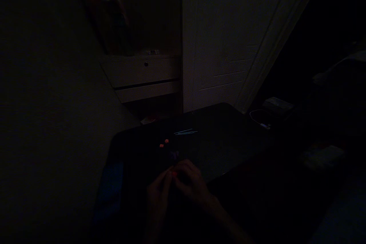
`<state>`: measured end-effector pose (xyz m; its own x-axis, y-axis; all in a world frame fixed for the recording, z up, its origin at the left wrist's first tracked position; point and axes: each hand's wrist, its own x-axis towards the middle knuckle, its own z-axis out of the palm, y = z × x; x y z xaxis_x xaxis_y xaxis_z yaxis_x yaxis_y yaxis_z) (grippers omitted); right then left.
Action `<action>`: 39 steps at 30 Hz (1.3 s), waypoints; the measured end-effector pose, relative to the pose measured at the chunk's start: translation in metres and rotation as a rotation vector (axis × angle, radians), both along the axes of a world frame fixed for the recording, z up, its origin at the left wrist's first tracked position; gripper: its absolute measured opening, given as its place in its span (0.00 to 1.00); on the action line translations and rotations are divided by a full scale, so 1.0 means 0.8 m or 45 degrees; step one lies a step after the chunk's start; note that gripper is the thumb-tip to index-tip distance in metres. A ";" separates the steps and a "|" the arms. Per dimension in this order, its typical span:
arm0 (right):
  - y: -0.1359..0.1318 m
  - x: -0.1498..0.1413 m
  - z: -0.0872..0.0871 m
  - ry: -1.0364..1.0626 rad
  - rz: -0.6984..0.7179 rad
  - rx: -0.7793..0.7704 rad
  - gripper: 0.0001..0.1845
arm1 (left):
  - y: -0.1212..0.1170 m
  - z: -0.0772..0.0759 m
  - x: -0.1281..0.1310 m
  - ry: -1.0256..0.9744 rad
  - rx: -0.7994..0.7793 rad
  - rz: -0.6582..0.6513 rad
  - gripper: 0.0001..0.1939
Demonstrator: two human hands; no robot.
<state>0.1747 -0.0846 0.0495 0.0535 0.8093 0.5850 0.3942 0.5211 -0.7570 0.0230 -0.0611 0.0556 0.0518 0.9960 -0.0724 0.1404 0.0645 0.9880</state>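
Note:
In the dim light my left hand [159, 190] and my right hand [191, 180] meet over the near part of a dark table [223, 137]. Their closed fingertips pinch a small red piece [174, 174] between them; its exact kind is too dark to make out. Just beyond my fingers lie small purple pieces [174, 154]. Two small orange-pink lumps [164, 143] rest farther back and to the left. Several thin, pale blue sticks [185, 132] lie behind these, close together.
A flat bluish panel [112, 185] shows at the table's left edge. Behind the table stand a drawer unit [145, 72] and a pale door [220, 42]. To the right are a pale box [278, 103] and a white cable [254, 112]. Deep shadow hides much else.

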 end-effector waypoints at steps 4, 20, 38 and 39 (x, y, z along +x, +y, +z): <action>-0.002 -0.002 0.004 0.012 0.018 -0.010 0.11 | -0.002 -0.004 -0.002 -0.026 -0.017 0.055 0.26; -0.005 -0.002 0.017 -0.073 0.113 -0.007 0.17 | 0.000 -0.007 0.002 -0.231 -0.017 0.214 0.25; -0.005 -0.001 -0.005 -0.299 -0.054 0.065 0.27 | -0.001 0.017 0.009 0.047 -0.029 0.008 0.34; -0.005 -0.002 -0.004 -0.322 -0.048 0.062 0.28 | 0.000 0.014 0.007 0.049 -0.041 0.031 0.34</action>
